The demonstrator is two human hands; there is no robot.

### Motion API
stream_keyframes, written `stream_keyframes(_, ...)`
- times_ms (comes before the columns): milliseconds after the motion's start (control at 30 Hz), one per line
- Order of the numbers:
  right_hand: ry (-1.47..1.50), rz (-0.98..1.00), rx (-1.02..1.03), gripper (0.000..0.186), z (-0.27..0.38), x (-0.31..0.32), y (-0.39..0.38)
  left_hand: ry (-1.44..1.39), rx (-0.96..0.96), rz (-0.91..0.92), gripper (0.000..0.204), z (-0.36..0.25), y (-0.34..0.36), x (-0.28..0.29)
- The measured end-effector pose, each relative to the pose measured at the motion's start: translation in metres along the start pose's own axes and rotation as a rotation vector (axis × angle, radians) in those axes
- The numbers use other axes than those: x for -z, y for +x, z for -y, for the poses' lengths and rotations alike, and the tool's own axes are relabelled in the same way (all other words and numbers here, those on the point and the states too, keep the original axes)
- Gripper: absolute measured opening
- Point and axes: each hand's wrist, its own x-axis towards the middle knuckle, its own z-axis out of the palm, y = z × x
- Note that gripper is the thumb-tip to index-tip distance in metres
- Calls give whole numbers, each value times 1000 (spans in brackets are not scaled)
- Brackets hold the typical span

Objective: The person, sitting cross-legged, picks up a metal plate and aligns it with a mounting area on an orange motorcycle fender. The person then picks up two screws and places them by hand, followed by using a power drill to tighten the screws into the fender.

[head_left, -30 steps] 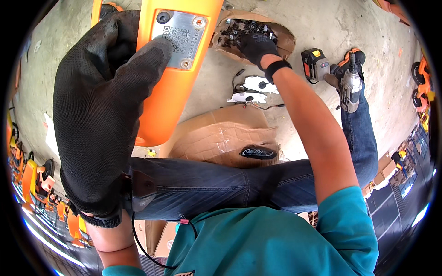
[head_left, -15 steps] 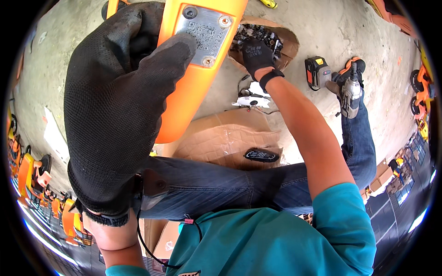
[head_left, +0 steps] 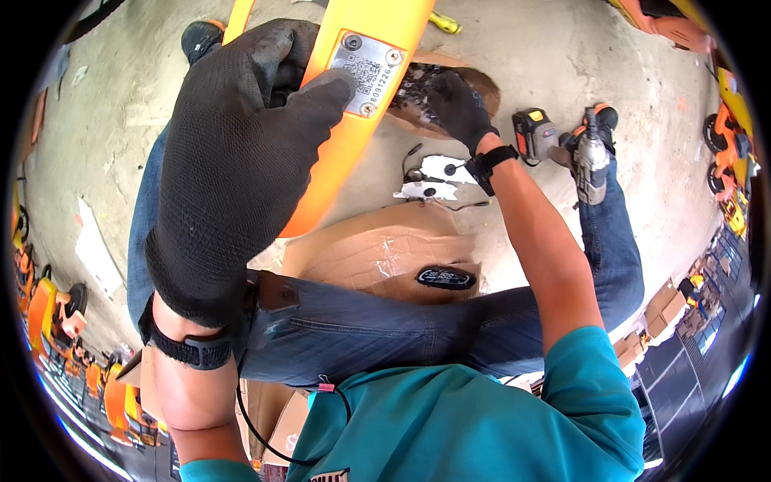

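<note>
Orange part (head_left: 353, 140) (QR-coded metal label (head_left: 368, 74))

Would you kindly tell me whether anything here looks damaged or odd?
The rectangular silver metal plate on the long orange part looks mismatched: its upper-left corner has a dark round fitting, whereas both right-hand corners have pale round fittings.

My gloved left grip (head_left: 237, 153) fills much of the frame's upper left, knuckles up, curled closed, with its thumb (head_left: 325, 95) stretched toward the upper right. My left forearm (head_left: 197, 398) rises to it from the lower left. My right forearm (head_left: 538, 237) slants up from the lower right, and my gloved right grip (head_left: 460, 106) points down near the top centre, its fingertips hidden from me.
</note>
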Motion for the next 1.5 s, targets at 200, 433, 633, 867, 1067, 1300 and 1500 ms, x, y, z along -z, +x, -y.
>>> stream_keyframes(200,180,71,7,35,-4,38,-17,17,-153,13,15,2,5,-7)
stream_keyframes(433,271,247,-118,24,21,102,-29,109,-192,29,16,-2,8,-10)
stream_keyframes(633,87,57,-21,22,38,218,-20,153,-275,26,19,-3,6,-10)
stream_keyframes(867,-167,141,-225,22,-11,278,-1,24,-170,36,20,-5,6,-11)
stream_keyframes(1067,-352,155,-222,21,-22,271,3,63,-202,44,20,2,7,-11)
stream_keyframes(1300,-442,257,-181,22,-38,277,9,84,-250,39,20,2,7,-11)
stream_keyframes(1500,-406,218,-145,19,-38,280,9,101,-240,23,20,3,7,-11)
